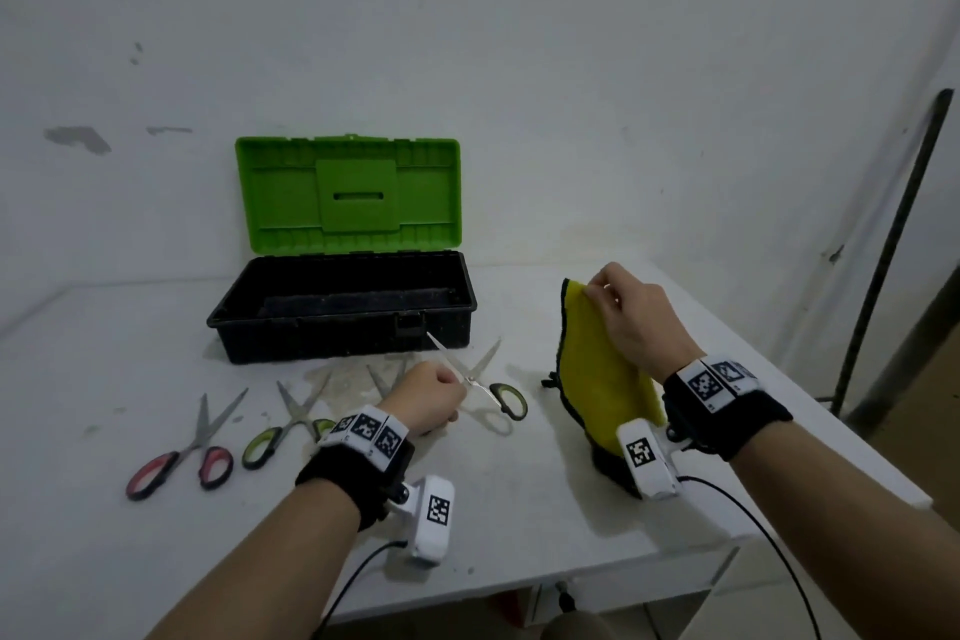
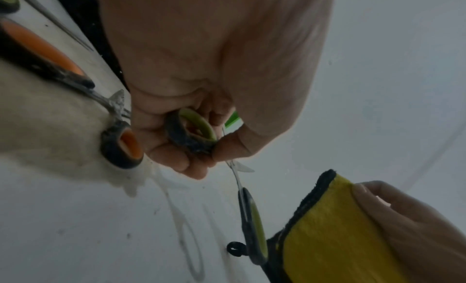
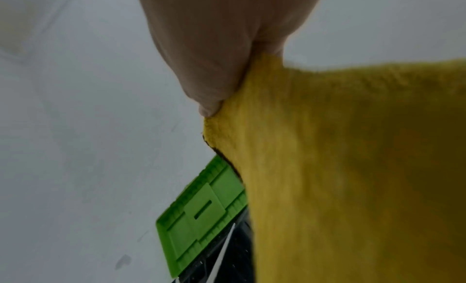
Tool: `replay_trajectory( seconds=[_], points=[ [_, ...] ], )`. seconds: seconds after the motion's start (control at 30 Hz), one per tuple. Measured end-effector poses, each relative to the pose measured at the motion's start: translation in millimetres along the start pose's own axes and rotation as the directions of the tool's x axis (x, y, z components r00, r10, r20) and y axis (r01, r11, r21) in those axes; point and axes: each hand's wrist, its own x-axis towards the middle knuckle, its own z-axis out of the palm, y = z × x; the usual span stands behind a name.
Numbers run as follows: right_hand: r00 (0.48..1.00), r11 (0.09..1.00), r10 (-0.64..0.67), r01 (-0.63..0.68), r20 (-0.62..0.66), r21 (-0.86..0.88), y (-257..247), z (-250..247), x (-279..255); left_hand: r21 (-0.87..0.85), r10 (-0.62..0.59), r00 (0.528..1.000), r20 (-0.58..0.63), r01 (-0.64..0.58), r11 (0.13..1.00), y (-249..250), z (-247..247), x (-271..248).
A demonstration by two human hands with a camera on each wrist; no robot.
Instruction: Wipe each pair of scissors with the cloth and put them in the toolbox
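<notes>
The left hand has its grip closed round one handle loop of a pair of green-handled scissors, blades spread wide, one tip pointing toward the toolbox. The right hand pinches the top edge of the yellow cloth between thumb and fingers, so the cloth hangs down with its lower end on the desk. The cloth is just right of the held scissors, apart from them. Behind the left grip stands the toolbox, green lid raised. Left of that grip lie another green-handled pair and a red-handled pair, flat on the desk, blades open.
</notes>
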Motion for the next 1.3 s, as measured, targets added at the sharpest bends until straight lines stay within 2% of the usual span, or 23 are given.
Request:
replay_trajectory(
  seconds=[0.1,0.23,0.33,0.43,0.5,0.63,0.73,0.87,0.97,1.03,1.13,1.3],
  points=[
    [0.999,0.999,-0.042,0.043,0.015,-0.022,-9.6,0.9,3.3,-0.144,-0.014,1.0,-0.005,0.013,0.99,-0.6,-3.8,-0.7],
    [0.995,0.992,0.065,-0.073,0.08,0.104,-14.0,15.6,-7.9,-0.239,0.035,0.999,0.015,-0.03,0.971,-3.8,-8.8,-6.4],
    [0.966,0.937,0.153,-0.209,0.207,0.281,-16.5,30.3,-19.0,-0.275,0.091,0.995,0.034,-0.078,0.958,-12.4,-9.9,-12.9],
    [0.899,0.936,0.134,-0.253,0.417,0.245,-9.4,42.9,-28.1,-0.242,0.099,0.994,0.047,-0.085,0.967,-25.0,-12.1,-17.2],
    [0.88,0.941,0.101,-0.236,0.464,0.241,-8.3,47.3,-34.1,-0.224,0.119,0.992,0.047,-0.106,0.969,-30.7,-13.3,-20.1],
    [0.926,0.901,0.077,-0.223,0.369,0.372,-15.7,51.4,-45.4,-0.232,0.166,0.984,0.064,-0.147,0.962,-28.7,-11.4,-26.7],
    [0.934,0.838,0.114,-0.273,0.339,0.472,-20.1,59.0,-54.8,-0.192,0.206,0.976,0.071,-0.189,0.963,-21.7,-9.1,-30.4],
    [0.897,0.786,0.178,-0.377,0.404,0.49,-20.5,66.1,-64.0,-0.006,0.259,0.963,0.074,-0.259,0.966,-16.2,-11.5,-30.8],
    [0.887,0.814,0.09,-0.328,0.454,0.479,-27.5,60.9,-68.5,0.087,0.296,0.953,0.058,-0.3,0.95,-13.6,-13.5,-29.8],
    [0.897,0.84,0.0,-0.24,0.442,0.487,-32.8,57.0,-69.5,0.033,0.29,0.956,0.042,-0.291,0.956,-14.4,-13.0,-28.9],
    [0.914,0.896,-0.066,-0.122,0.401,0.426,-36.3,55.1,-65.7,-0.105,0.262,0.964,0.045,-0.256,0.961,-16.0,-10.3,-28.8],
    [0.978,0.87,-0.033,-0.072,0.204,0.487,-46.2,58.9,-62.7,-0.229,0.222,0.971,0.089,-0.197,0.953,-15.7,0.2,-31.7]
  ],
)
